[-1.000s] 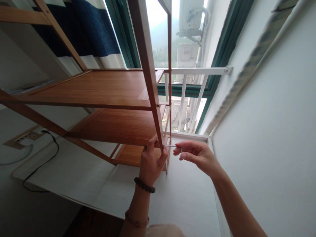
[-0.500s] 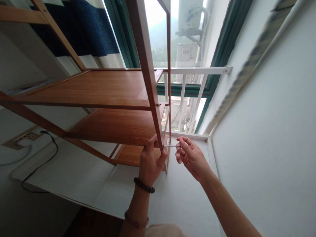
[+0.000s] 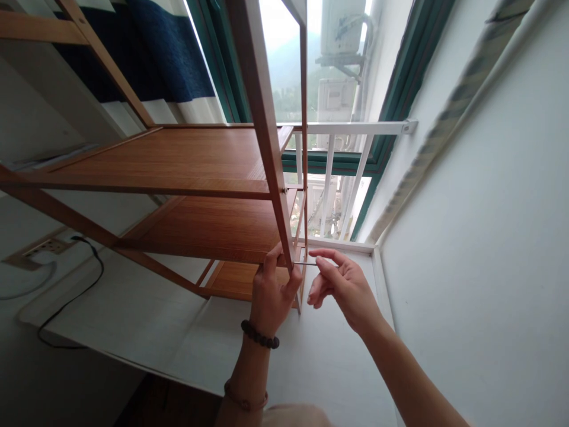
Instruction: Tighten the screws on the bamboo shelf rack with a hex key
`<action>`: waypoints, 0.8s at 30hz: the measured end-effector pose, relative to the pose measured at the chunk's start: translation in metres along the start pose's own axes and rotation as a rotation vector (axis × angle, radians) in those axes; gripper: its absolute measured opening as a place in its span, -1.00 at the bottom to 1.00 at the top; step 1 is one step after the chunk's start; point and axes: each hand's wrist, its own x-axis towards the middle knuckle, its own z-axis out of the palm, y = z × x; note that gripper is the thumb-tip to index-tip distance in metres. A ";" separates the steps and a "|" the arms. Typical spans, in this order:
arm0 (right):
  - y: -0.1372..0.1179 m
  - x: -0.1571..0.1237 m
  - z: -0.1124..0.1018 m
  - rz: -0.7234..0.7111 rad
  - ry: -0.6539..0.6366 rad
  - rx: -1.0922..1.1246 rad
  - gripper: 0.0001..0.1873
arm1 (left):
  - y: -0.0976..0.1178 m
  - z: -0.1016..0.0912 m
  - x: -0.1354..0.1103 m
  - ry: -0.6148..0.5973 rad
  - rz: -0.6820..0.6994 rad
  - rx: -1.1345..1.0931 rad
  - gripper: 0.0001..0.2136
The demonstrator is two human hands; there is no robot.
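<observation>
My left hand (image 3: 272,293) is closed around the front right post (image 3: 262,112) of a brown wooden shelf unit, at the corner of a lower shelf board (image 3: 213,228). A thin metal shaft, which looks like a hex key (image 3: 306,263), sticks out sideways from this post just above my left thumb. My right hand (image 3: 344,284) has thumb and forefinger at the outer end of the hex key, with the other fingers loosely curled beneath. Where the key meets the post is partly hidden by my left fingers. Higher on the same post a small metal fastener (image 3: 285,190) shows.
The unit stands on a white surface (image 3: 186,338), with a white wall (image 3: 480,225) close on the right. Behind are a window with a white railing (image 3: 355,127) and a blue-and-white curtain (image 3: 173,53). A black cable (image 3: 66,311) runs from a wall socket (image 3: 48,246) at left.
My right hand has moved slightly left along the hex key toward the post, and its fingers have shifted their hold. My left hand and the shelf unit stay where they were.
</observation>
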 end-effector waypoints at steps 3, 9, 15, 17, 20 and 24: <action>-0.001 0.001 -0.007 0.022 -0.099 0.110 -0.78 | 0.001 0.000 0.000 -0.001 0.000 0.002 -0.62; -0.001 0.005 -0.028 -0.060 -0.298 0.097 -0.75 | 0.000 0.000 -0.001 -0.009 0.010 0.002 -0.60; 0.000 0.005 -0.019 -0.172 -0.178 -0.025 -0.84 | 0.000 -0.001 -0.001 -0.021 0.001 -0.003 -0.60; 0.000 0.004 -0.015 -0.213 -0.145 -0.025 -0.86 | 0.000 -0.001 -0.001 -0.019 0.006 -0.001 -0.60; 0.002 0.004 -0.014 -0.286 -0.090 -0.039 -0.88 | 0.000 0.000 -0.001 -0.004 0.004 -0.001 -0.61; 0.004 0.004 -0.014 -0.305 -0.073 -0.083 -0.86 | 0.000 0.000 -0.001 0.012 0.006 0.008 -0.62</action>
